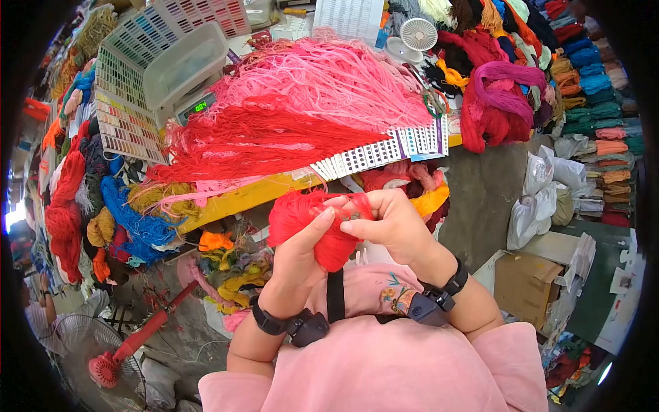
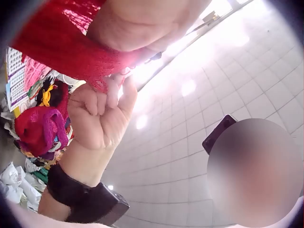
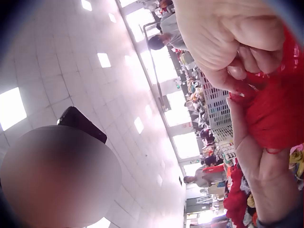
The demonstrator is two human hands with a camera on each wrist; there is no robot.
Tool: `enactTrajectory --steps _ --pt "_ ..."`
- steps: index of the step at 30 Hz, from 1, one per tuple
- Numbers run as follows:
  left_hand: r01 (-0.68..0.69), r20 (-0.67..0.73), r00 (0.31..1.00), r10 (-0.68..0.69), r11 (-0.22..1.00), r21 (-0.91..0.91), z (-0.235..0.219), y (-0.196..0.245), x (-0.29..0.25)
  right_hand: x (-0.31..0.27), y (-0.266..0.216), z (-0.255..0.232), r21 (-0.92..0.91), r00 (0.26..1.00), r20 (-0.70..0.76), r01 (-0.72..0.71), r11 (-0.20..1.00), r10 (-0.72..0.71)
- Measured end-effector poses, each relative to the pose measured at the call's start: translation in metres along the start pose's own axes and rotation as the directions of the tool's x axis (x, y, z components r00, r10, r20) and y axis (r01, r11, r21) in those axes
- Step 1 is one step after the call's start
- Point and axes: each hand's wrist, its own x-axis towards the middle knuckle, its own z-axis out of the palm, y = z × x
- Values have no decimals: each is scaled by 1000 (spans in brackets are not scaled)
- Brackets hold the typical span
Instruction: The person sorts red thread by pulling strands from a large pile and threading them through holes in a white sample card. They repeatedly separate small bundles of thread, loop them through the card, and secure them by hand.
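1. Closest of all, a pink shirt [image 1: 398, 364] is filling the bottom centre of the head view.
2. Just above it, here's the bundle [image 1: 292, 211]: red, fluffy, sitting at mid-frame between the two hands.
3. The left hand [image 1: 300, 242] is gripping it from the left, fingers curling around, thumb lying across the front.
4. And the right hand [image 1: 392, 223] is holding narrow, thumb and fingertips pinching strands at the bundle's upper right.
5. Beyond them, the table's yellow edge [image 1: 233, 200] is slanting up toward the right; dotted cards [image 1: 364, 156] are lining it, and red yarn [image 1: 274, 134] is spreading out just past it.
6. Further back, pink yarn [image 1: 309, 79] is heaping up at top centre, a scale [image 1: 198, 108] glowing green to its left.
7. Farthest out, a bin [image 1: 185, 65] is standing at upper left, a small white fan [image 1: 419, 34] at upper right.
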Motion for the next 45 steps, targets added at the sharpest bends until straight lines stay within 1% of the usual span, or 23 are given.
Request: enactTrajectory --steps 3,12,14,16,17,19,21,22,23,25,27,28,29,30,31,33,36,37,38,40,41,43,45 --pt "11 11 1000 -11 1000 -14 -2 1 2 4 3 4 -118 998 23 61 991 -58" --pt "26 51 998 -29 999 45 -11 5 5 7 14 1 74 984 -42 178 981 -175" --pt "11 60 998 -19 992 122 -21 1 11 1 13 -7 326 997 82 -23 945 -3" --pt "-108 603 792 93 994 -10 -32 -3 28 -4 13 -23 453 980 190 -146 880 64" --pt "-92 606 791 81 996 -12 -37 -1 28 -7 14 -33 550 942 318 -276 788 107" --pt "182 350 889 -295 929 321 -7 19 22 -12 9 -50 539 909 379 -370 756 175" --pt "-22 310 908 -283 706 708 7 10 43 -12 -10 -61 63 926 215 -332 941 312" --pt "63 241 903 -357 664 745 4 9 53 -10 -14 -77 -429 991 106 -31 903 84" --pt "56 233 911 -339 664 745 5 12 59 -8 -27 -90 -666 998 60 50 745 -13" --pt "284 -67 955 -290 817 502 8 24 74 -1 -39 -122 -532 982 189 84 843 22" --pt "245 -121 969 -216 909 337 -37 33 101 10 -44 -163 -61 951 212 243 968 -225" --pt "200 -41 977 -209 968 -153 -64 40 113 13 -56 -184 291 969 151 145 946 -195" --pt "140 20 987 -161 783 -606 -98 47 120 20 -61 -208 493 971 -11 213 844 -239" --pt "-41 -101 994 -32 765 -643 -147 54 119 33 -52 -254 641 962 -65 245 728 -267" --pt "-217 -222 971 91 726 -652 -199 62 113 42 -60 -280 668 944 10 239 705 -329" --pt "-410 -651 726 223 900 -149 -289 84 94 57 -59 -373 631 942 -293 320 707 -165" --pt "-262 -878 385 284 946 191 -247 92 89 52 -79 -528 88 716 -642 426 901 -276" --pt "-233 -866 307 396 913 335 -236 89 98 46 -100 -553 -98 456 -822 478 873 -342" --pt "-228 -870 299 392 915 334 -230 88 105 25 -111 -620 -96 508 -749 552 828 -426" --pt "-424 -505 811 296 892 -158 -224 86 124 29 -126 -640 -86 543 -671 620 780 -505" --pt "-366 -202 930 308 830 -420 -220 87 135 39 -124 -650 -182 579 -583 590 786 -570" --pt "-168 -168 981 95 849 -501 -139 37 187 93 -100 -569 -474 595 -424 497 727 -683" --pt "-4 -113 993 -44 917 -398 -102 -13 231 139 -41 -473 -514 695 -382 389 765 -610"
